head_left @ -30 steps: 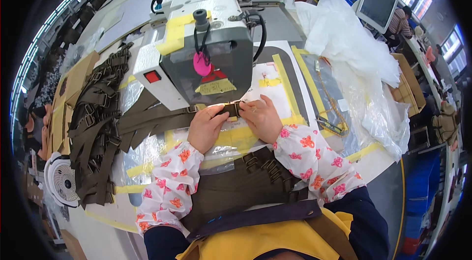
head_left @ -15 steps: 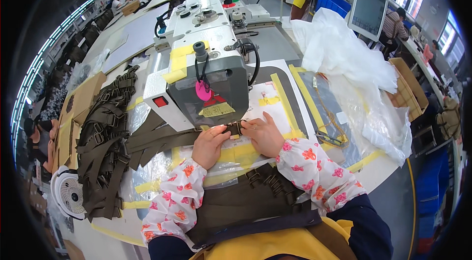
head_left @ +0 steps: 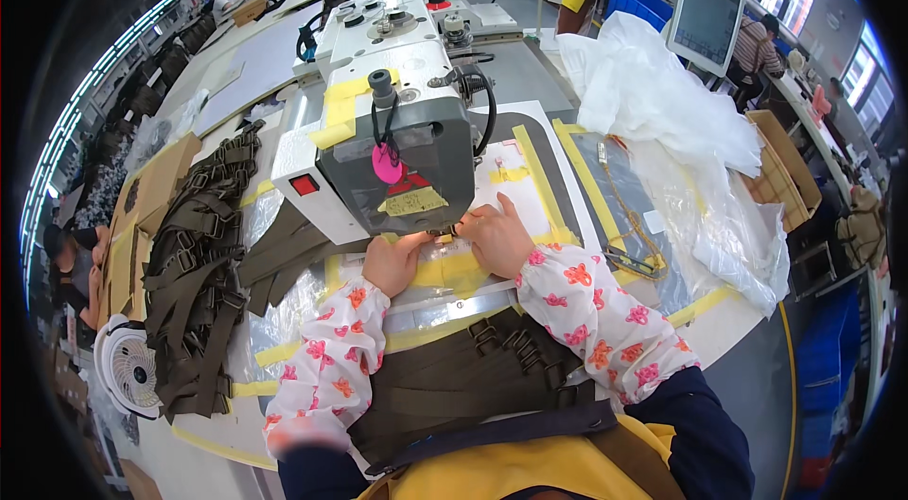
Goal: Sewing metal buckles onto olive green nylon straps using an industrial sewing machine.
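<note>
Both my hands work close together at the front of a white and grey sewing machine [head_left: 397, 155], just under its head. A small dark buckle [head_left: 443, 231] on webbing sits between my fingertips, partly hidden by fingers and machine head. My left hand [head_left: 390, 263] pinches it from the left with its fingers bent. From the other side my right hand [head_left: 497, 237] grips it, the index finger raised. Under my hands lies a plate with yellow tape [head_left: 454, 270]. Several dark olive straps with metal buckles [head_left: 463, 363] lie across my lap side.
A heap of olive buckled straps [head_left: 194, 263] lies left of the machine. Beside it stands a small white fan [head_left: 130, 372]. White plastic wrapping [head_left: 653, 103] covers the right side, near a monitor [head_left: 706, 16]. Other people sit at tables farther off.
My hands have moved slightly forward, bringing the buckle closer under the machine head. The olive strap that stretched to the left of my left hand is now mostly out of sight.
</note>
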Motion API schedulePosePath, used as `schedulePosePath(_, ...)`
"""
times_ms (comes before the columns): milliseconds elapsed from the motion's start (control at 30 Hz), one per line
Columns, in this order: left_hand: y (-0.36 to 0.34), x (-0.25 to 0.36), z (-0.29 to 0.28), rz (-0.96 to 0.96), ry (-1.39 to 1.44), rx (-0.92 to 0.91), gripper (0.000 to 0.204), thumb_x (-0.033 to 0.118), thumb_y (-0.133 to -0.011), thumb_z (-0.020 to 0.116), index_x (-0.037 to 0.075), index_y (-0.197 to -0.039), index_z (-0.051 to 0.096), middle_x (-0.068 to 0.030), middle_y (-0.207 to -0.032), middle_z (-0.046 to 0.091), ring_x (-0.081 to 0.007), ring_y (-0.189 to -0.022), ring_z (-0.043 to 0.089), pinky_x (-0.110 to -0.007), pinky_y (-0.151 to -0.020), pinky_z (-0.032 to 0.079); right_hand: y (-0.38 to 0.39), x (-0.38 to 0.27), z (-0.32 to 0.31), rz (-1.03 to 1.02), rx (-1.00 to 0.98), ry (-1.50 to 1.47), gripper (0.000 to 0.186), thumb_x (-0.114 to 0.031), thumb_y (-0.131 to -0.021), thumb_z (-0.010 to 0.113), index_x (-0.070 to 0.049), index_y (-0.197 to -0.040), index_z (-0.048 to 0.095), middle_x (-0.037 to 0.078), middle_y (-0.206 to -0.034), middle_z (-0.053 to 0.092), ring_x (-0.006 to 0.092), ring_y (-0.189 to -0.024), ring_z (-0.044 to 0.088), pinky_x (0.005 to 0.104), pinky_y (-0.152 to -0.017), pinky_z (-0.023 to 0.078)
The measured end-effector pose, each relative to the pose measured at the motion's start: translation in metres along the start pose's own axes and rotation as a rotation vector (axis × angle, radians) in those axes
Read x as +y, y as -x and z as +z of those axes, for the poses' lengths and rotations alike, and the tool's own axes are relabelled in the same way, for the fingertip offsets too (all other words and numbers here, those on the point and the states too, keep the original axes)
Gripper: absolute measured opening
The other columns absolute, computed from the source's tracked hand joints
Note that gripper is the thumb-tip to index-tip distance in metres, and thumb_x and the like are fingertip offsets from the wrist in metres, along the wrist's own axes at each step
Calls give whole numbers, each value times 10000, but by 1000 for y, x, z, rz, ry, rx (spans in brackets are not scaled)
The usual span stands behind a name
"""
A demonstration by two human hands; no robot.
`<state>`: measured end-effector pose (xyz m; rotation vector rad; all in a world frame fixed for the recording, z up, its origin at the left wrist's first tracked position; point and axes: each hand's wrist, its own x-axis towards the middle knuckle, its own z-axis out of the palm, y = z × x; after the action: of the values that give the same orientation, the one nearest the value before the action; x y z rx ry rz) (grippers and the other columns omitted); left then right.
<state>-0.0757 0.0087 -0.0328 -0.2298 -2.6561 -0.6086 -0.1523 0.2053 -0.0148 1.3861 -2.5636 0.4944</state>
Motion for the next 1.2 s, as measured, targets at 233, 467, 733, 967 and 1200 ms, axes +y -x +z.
schedulePosePath(233, -3, 2, -3, 21, -27, 10, 197, 129, -790, 557, 189, -957, 643, -92, -687, 618, -306, -541, 557, -392, -541, 454, 1, -1, 5, 27, 60, 7, 256, -26, -692, 532, -87, -919, 633, 16, -985, 610, 184, -1007, 527, 518, -980, 272)
schedulePosePath(467, -5, 4, -2, 52, -104, -39, 145, 137, -818, 534, 144, -939, 614, -51, -829, 634, -276, -632, 567, -362, -592, 427, 0, 1, 11, 19, 98, -40, 206, -50, -724, 517, -105, -892, 624, 28, -1081, 591, 180, -1003, 533, 532, -982, 255)
schedulePosePath(733, 1, 23, -18, 347, -246, -82, 245, 144, -798, 494, 103, -1033, 549, -28, -1121, 555, -198, -1007, 526, -326, -839, 414, 13, -9, 11, -32, 98, 13, 222, -58, -704, 548, -87, -912, 619, 56, -1094, 595, 194, -1019, 525, 530, -991, 250)
schedulePosePath(967, 4, 17, -17, 381, -315, -140, 265, 129, -785, 503, 119, -1047, 534, -9, -1124, 567, -180, -1084, 502, -340, -956, 365, 15, -12, 8, -46, 98, -35, 259, -44, -682, 562, -71, -931, 629, 74, -1081, 608, 210, -1032, 519, 530, -990, 252)
schedulePosePath(1200, 7, 9, -8, 283, -106, -33, 285, 34, -693, 571, 130, -961, 581, -4, -1031, 620, -177, -978, 568, -346, -909, 404, 15, -12, 9, -21, 66, -5, 243, -49, -696, 568, -82, -926, 639, 46, -1077, 611, 190, -995, 540, 529, -978, 270)
